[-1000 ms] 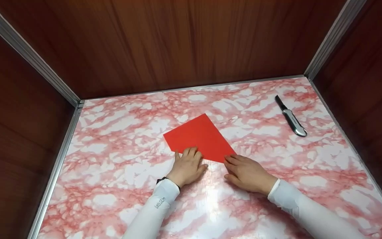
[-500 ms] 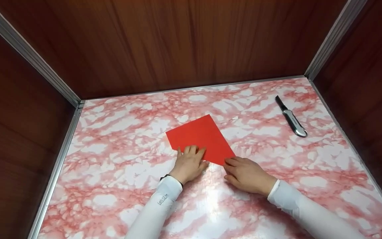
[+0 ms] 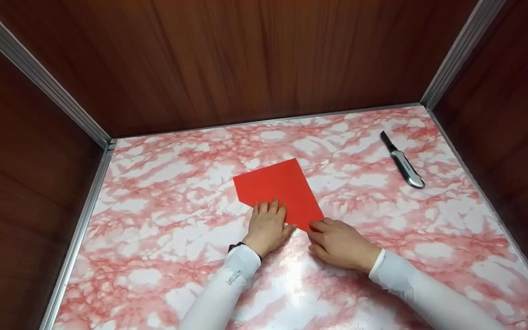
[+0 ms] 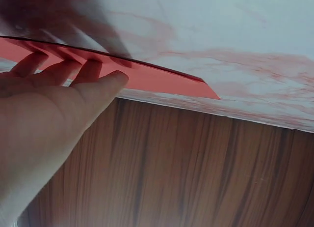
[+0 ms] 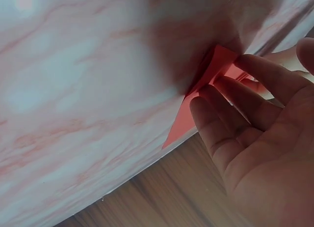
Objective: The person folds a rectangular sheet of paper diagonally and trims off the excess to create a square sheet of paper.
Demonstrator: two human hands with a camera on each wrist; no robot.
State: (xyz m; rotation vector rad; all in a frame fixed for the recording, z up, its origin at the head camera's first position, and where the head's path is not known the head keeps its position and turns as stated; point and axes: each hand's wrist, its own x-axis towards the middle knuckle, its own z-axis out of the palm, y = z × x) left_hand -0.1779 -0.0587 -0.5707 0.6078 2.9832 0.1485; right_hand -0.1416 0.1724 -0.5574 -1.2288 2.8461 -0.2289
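A folded sheet of red paper [image 3: 275,182] lies at the middle of the table, its near edge creased over. My left hand [image 3: 266,229] rests on that near edge with fingers spread and fairly straight. In the left wrist view its fingertips press the paper [image 4: 164,82] along a raised fold. At the near right corner, my right hand [image 3: 343,243] touches the paper with its fingertips, the thumb held apart. The right wrist view shows the corner [image 5: 216,65] lifted a little under the fingers. Part of the near edge is hidden by both hands.
A utility knife [image 3: 404,165] with a grey and black handle lies at the right of the marbled red and white table [image 3: 163,256]. Wood-grain panels [image 3: 264,59] with metal edge strips enclose the back and sides.
The red paper has turned slightly clockwise, its far corner shifting right. My left hand has moved a little right along with it, while the right hand has stayed nearly in place.
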